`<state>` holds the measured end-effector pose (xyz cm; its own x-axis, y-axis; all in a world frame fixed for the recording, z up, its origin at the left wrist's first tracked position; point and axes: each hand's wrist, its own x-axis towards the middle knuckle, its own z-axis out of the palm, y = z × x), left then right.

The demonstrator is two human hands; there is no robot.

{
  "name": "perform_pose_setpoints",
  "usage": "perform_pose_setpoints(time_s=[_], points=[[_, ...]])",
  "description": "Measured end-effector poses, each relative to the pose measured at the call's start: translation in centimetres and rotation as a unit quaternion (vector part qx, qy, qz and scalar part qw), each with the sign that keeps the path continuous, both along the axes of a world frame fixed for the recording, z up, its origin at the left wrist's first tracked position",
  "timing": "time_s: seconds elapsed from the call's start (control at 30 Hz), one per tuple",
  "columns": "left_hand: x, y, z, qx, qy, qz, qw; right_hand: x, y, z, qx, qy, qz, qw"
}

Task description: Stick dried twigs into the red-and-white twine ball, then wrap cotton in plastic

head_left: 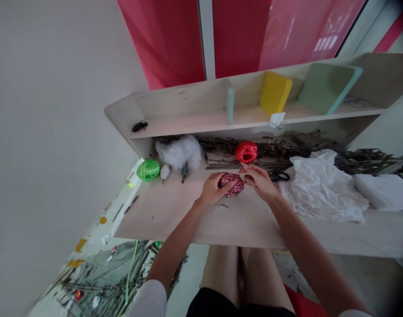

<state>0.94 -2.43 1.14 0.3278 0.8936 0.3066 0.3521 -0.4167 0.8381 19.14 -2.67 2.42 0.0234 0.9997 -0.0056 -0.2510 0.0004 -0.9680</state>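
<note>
My left hand (210, 188) is wrapped around a ball (233, 188) bound in red, white and dark strands, holding it just above the shelf board. Close to its right side, my right hand (259, 181) has its fingers pinched together on what looks like a thin red string; the strand itself is barely visible. Just beyond my right fingertips lies a red roll of plastic string (246, 152). To the left are a dark-wrapped stick (185, 171), a white-wrapped stick (165, 171) and a green roll of plastic string (148, 170).
White stuffing (180, 152) lies behind the wrapped sticks. Dried twigs (217, 144) run along the back. Black-handled scissors (280, 176) and crumpled white paper (323, 189) are at the right. An upper shelf (185, 125) overhangs the back; branches (112, 277) cover the floor at lower left.
</note>
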Motion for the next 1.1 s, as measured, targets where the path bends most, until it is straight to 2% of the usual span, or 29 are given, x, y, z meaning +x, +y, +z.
perform_pose_setpoints(time_s=[0.13,0.23,0.37,0.5,0.8,1.1], points=[[-0.2,0.3,0.2,0.012,-0.068,0.071,0.995,0.2,0.0,0.0,0.030,-0.055,-0.006,0.998],[-0.4,0.3,0.5,0.008,-0.099,0.103,0.990,0.0,-0.2,-0.1,0.048,-0.082,0.015,0.995],[-0.5,0.2,0.4,0.006,-0.076,0.085,0.993,-0.5,-0.6,-0.2,0.068,-0.107,0.069,0.990],[-0.4,0.5,-0.3,-0.021,-0.130,0.083,0.988,-1.1,-0.9,-0.2,0.077,-0.138,0.105,0.982],[-0.2,1.6,-0.4,-0.072,-0.261,0.171,0.947,-1.7,-1.3,-0.1,0.053,-0.190,0.148,0.969],[-0.1,2.2,-1.5,-0.116,-0.298,0.175,0.931,-2.9,-0.5,-2.6,0.062,-0.228,0.167,0.957]])
